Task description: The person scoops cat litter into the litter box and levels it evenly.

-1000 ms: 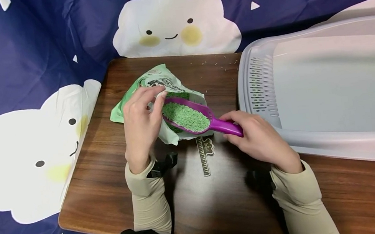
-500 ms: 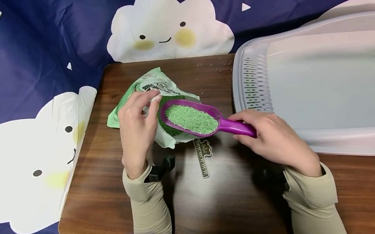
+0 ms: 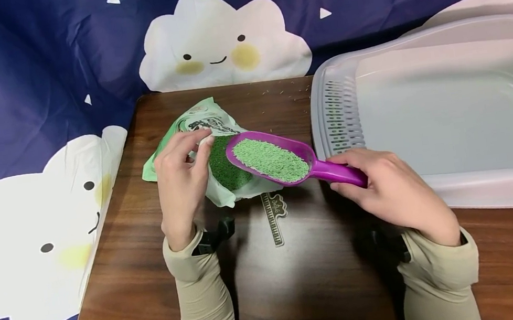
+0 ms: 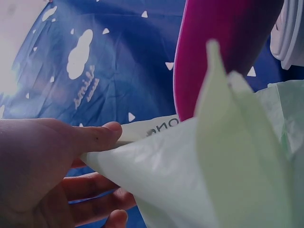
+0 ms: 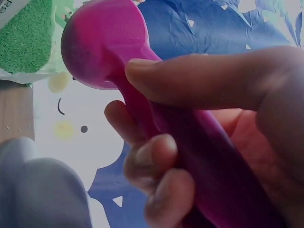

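Note:
My right hand (image 3: pixel 392 186) grips the handle of a purple scoop (image 3: pixel 339 174), fingers wrapped round it in the right wrist view. Pale green pellets (image 3: pixel 269 159) fill the scoop's bowl, which is raised over the right side of an open bag. With thumb and fingers, my left hand (image 3: pixel 183 181) pinches the edge of this pale green bag (image 4: pixel 156 166) and holds its mouth apart. More green pellets (image 3: pixel 226 171) show inside the bag, darker in the shade. Part of the bag is hidden behind the left hand and the scoop.
A large grey litter tray (image 3: pixel 478 187) with a slotted end stands on the right of the wooden table (image 3: pixel 127 280). A small flat ruler-like piece (image 3: pixel 273 221) lies in front of the bag. Loose pellets are scattered near the back edge, before a blue cloud-print curtain (image 3: pixel 96 46).
The right hand has drawn the loaded scoop up and rightward, away from the bag's mouth. More of the pellets inside the bag show. The left hand keeps its pinch on the bag.

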Available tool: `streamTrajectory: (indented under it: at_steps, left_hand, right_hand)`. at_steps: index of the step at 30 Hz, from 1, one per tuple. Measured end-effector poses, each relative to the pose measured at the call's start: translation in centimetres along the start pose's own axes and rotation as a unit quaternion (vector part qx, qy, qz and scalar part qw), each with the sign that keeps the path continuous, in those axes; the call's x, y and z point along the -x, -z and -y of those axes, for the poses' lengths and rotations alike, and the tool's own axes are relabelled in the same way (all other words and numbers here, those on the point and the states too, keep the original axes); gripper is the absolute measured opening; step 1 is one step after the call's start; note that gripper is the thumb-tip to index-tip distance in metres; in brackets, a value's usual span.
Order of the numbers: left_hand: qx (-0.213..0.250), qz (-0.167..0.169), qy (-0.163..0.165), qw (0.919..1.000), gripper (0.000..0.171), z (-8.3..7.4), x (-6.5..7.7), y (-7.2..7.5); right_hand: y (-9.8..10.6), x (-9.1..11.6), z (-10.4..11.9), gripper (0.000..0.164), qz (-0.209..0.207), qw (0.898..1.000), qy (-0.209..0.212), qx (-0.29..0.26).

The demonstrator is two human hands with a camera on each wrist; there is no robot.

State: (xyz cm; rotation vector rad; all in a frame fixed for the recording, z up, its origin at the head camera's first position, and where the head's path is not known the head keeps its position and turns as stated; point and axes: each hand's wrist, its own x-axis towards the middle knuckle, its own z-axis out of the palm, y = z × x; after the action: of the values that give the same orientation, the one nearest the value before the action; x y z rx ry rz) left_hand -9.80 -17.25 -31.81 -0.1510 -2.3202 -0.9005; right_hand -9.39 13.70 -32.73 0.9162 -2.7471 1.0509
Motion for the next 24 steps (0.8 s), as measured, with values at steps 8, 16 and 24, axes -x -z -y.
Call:
streamTrajectory:
  at_steps: [8, 16, 24]
  left_hand:
    - [0.001, -0.001, -0.003, 1.0, 0.018, 0.0, -0.1, 0.2]
    - [-0.003, 0.002, -0.004, 1.0, 0.017, 0.0, 0.0, 0.2]
    - [-0.003, 0.006, -0.005, 1.0, 0.017, -0.2, 0.0, 0.4]
  right_hand:
    - [0.9, 0.5, 0.0, 0.025, 0.004, 1.0, -0.03, -0.004]
    - [1.7, 1.0, -0.2, 0.026, 0.007, 0.998, -0.057, 0.006]
    - [3.0, 2.4, -1.0, 0.029, -0.016, 0.997, -0.068, 0.023]
